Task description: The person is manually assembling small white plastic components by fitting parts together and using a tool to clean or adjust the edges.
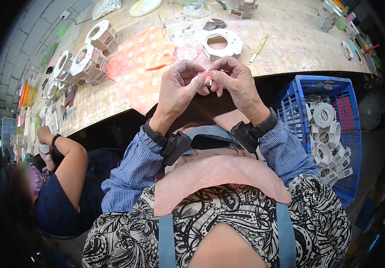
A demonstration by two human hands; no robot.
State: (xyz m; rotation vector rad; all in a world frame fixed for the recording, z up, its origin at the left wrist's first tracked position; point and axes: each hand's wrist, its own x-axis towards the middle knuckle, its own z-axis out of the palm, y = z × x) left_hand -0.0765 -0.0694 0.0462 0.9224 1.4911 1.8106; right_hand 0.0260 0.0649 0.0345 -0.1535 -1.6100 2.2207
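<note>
My left hand (177, 87) and my right hand (239, 87) meet just in front of the table's near edge. Thumbs and fingers of both pinch a small orange-and-white piece (207, 78); the fingers cover most of it, so its kind does not show. Just beyond them stands a white many-sided frame (222, 43) with a round hole in its top. An orange cloth with pale dots (134, 62) lies to the left of my hands, a smaller orange scrap (160, 61) on it. Beside the scrap is a pale pink round patch (186, 54).
Several similar white frames (89, 62) stand at the left of the table (290, 49). A thin yellow-and-white tool (259, 48) and dark scraps (215, 24) lie farther back. At my right is a blue crate (353, 134) of white parts. A co-worker's arm (69, 156) is at left.
</note>
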